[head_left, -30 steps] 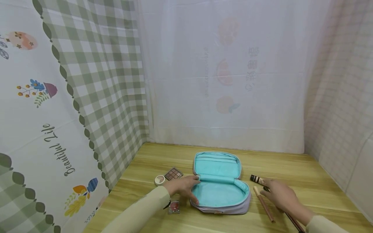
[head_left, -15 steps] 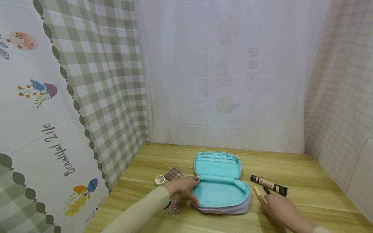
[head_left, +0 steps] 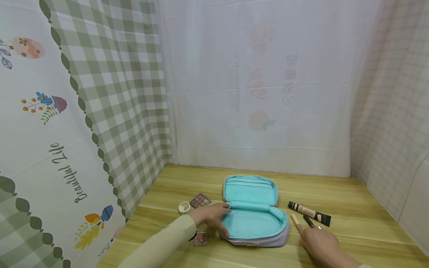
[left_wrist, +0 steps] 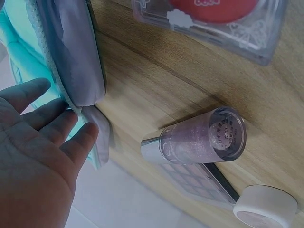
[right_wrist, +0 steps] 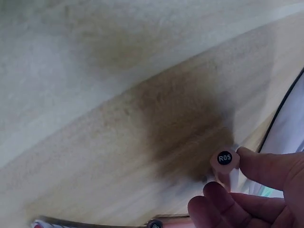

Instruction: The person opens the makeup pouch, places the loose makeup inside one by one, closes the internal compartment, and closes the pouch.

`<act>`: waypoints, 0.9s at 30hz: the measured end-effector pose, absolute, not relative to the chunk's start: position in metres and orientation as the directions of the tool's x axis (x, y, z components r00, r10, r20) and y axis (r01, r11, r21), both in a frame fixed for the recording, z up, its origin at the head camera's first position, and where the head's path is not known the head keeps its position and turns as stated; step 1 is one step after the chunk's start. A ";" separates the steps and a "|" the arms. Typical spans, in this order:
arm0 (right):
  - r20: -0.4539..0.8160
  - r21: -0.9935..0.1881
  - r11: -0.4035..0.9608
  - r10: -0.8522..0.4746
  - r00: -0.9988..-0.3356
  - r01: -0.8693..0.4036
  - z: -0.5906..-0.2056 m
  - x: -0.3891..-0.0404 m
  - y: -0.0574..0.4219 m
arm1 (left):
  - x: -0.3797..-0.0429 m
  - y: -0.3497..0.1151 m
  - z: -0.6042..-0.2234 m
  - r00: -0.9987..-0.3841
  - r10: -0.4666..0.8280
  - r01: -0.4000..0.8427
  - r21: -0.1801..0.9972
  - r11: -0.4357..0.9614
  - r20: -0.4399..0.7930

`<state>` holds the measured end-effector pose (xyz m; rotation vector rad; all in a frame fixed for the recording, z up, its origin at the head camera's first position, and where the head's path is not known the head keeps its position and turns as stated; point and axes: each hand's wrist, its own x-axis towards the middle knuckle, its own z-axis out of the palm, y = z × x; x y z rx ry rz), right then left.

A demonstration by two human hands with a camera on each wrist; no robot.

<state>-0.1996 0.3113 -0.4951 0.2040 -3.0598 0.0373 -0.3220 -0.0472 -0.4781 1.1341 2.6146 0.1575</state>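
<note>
Head view: nearest, the right hand pinches a slim R05-marked cosmetic stick — fingers curled — right of the unzipped turquoise-lined pouch. The left hand, fingers loosely spread, touches the pouch's left side. Farther along the tabletop lie a squeeze tube and eyeshadow palette.

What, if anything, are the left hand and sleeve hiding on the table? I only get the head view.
Observer: A glittery pinkish bottle; the left wrist view shows it on the table, near the left hand.
Operator: Got it. The stick in the right hand: is there a mark on the end I can't see?
Observer: Yes, "R05", in white on a black disc, clear in the right wrist view.
Operator: And the right thumb? It's out of my sight.
Observer: It lies against the side of the stick, right by that marked end.
</note>
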 end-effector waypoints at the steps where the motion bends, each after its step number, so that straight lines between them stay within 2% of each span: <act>1: 0.073 -0.014 0.991 -0.132 -0.989 -0.133 -0.496 -0.200 0.311 | -0.322 -0.047 -0.478 -0.650 0.728 0.696 0.214 0.686 -0.218; 11: 0.094 -0.003 0.994 -0.111 -0.989 -0.112 -0.499 -0.200 0.315 | -0.322 -0.047 -0.477 -0.650 0.726 0.694 0.216 0.687 -0.225; 17: 0.049 -0.057 0.997 -0.050 -0.998 -0.052 -0.494 -0.202 0.316 | -0.323 -0.047 -0.477 -0.649 0.726 0.694 0.215 0.687 -0.227; 27: 0.136 -0.071 0.996 -0.050 -0.989 -0.060 -0.485 -0.207 0.320 | -0.323 -0.047 -0.475 -0.662 0.714 0.677 0.227 0.700 -0.228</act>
